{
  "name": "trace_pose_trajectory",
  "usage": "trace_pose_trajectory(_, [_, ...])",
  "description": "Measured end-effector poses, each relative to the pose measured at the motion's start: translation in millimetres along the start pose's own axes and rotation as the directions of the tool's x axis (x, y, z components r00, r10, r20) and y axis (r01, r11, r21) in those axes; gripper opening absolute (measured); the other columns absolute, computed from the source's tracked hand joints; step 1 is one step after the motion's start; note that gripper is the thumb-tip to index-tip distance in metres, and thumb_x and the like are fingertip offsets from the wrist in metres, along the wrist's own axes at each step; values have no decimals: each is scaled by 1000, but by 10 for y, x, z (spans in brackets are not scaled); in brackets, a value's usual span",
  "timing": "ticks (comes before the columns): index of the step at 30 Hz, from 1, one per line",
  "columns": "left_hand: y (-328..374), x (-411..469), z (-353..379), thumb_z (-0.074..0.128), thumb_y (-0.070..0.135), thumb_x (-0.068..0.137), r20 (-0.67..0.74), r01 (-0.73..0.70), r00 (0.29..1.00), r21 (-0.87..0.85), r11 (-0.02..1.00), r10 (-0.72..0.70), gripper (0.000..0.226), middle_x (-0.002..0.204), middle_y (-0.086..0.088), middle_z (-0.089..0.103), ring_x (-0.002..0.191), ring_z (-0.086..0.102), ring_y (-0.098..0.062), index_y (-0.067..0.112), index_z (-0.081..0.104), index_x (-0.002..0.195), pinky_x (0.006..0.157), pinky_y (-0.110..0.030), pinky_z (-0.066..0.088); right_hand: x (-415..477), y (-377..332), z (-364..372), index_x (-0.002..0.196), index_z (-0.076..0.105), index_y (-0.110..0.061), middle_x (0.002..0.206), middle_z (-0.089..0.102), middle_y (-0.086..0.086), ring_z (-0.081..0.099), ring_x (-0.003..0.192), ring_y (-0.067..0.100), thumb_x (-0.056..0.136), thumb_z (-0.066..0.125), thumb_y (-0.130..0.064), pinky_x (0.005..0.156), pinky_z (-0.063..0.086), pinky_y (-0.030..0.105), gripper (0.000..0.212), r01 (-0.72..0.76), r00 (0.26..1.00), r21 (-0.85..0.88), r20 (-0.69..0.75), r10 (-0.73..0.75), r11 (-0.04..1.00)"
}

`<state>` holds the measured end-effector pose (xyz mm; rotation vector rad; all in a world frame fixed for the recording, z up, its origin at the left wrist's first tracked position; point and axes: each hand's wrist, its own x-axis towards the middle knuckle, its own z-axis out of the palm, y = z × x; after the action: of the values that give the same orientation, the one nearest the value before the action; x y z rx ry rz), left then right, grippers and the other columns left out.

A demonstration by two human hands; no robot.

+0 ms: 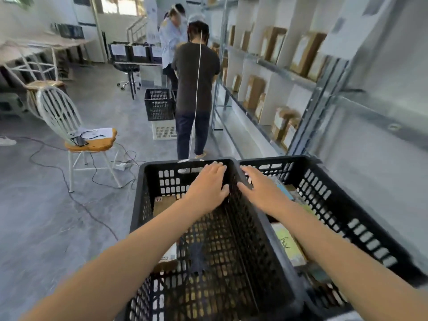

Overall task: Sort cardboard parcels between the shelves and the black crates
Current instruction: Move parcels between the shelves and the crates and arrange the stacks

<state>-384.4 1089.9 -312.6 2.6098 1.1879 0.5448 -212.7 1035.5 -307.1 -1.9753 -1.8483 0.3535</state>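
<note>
Two black crates stand side by side right in front of me, the left crate [148, 181] and the right crate [347, 205]. My left hand [208, 184] is spread flat over the left crate's far right corner, fingertips at its far rim and thumb against the shared wall. My right hand [259, 188] lies the same way in the right crate, thumb on that wall. Neither hand holds a parcel. A cardboard parcel [164, 202] lies in the left crate, and labelled parcels [289, 246] lie in the right one. On the right, shelves [287, 75] hold upright cardboard parcels [254, 91].
A person in a dark shirt [194, 66] stands in the aisle ahead at the shelves, another person behind. A black crate [159, 104] sits on a white crate [164, 129] beside them. A white chair [76, 135] and floor cables [69, 181] are at left.
</note>
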Motion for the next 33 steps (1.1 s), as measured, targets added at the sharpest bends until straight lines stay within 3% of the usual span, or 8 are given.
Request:
trace_pose_trajectory(4, [734, -83, -59, 49, 28, 101, -38, -127, 991, -20, 992, 126, 61, 160, -10, 30, 151, 19, -22, 5, 29, 153, 123, -31, 6, -720, 106, -402, 151, 33, -17, 154, 39, 0, 40, 139, 18, 100, 52, -40, 109, 36, 33, 60, -47, 991, -5, -128, 46, 999])
trace_pose_trajectory(7, [1282, -228, -67, 50, 29, 101, -28, -230, 973, -20, 973, 230, 63, 162, -9, 27, 152, 16, -20, 6, 26, 154, 122, -29, 2, -1328, 256, -729, 153, 31, -18, 155, 36, -1, 37, 141, 17, 99, 54, -40, 110, 33, 30, 62, -101, 970, -43, -225, 89, 994])
trace_pose_trajectory(11, [2072, -411, -84, 51, 29, 101, -53, -357, 934, -109, 928, 353, 62, 162, -7, 27, 151, 17, -20, 9, 28, 154, 124, -33, 11, -2202, 476, -1254, 150, 34, -19, 153, 40, 3, 39, 138, 21, 97, 55, -37, 111, 37, 38, 60, -221, 927, -58, -323, 191, 973])
trace_pose_trajectory(14, [2737, -547, -42, 51, 29, 101, -84, -464, 886, -135, 875, 457, 61, 161, -8, 28, 151, 18, -21, 8, 29, 154, 124, -34, 12, -2893, 633, -1604, 147, 37, -19, 149, 43, 2, 41, 135, 20, 97, 56, -32, 107, 34, 32, 55, -300, 873, -90, -428, 235, 950])
trace_pose_trajectory(21, [4184, -1051, 99, 48, 27, 103, -125, -703, 710, -200, 683, 693, 61, 162, -12, 25, 151, 17, -23, 3, 26, 154, 124, -31, 7, -4350, 848, -2053, 154, 27, -20, 162, 25, 0, 23, 148, 18, 100, 51, -39, 114, 14, 23, 62, -536, 740, -182, -571, 355, 825])
trace_pose_trajectory(25, [4885, -1418, 143, 46, 30, 103, -133, -804, 584, -229, 548, 801, 61, 162, -11, 26, 151, 18, -23, 3, 26, 154, 123, -33, 12, -5118, 804, -2275, 154, 27, -21, 161, 29, -2, 29, 145, 17, 99, 51, -42, 113, 28, 31, 63, -661, 608, -131, -671, 424, 739])
trace_pose_trajectory(28, [5415, -1699, 137, 47, 31, 103, -161, -875, 458, -258, 410, 874, 60, 161, -10, 28, 150, 19, -22, 5, 28, 154, 122, -30, 11, -5715, 708, -2447, 155, 24, -22, 162, 27, -2, 29, 146, 17, 100, 50, -43, 115, 30, 35, 64, -741, 502, -74, -721, 478, 667])
trace_pose_trajectory(33, [6315, -2190, 101, 51, 31, 102, -226, -891, 332, -394, 226, 916, 59, 159, -7, 32, 148, 24, -22, 9, 32, 152, 118, -34, 23, -6631, 519, -2773, 155, 24, -23, 161, 27, -1, 31, 145, 20, 101, 50, -40, 116, 33, 39, 63, -834, 332, 15, -785, 523, 552])
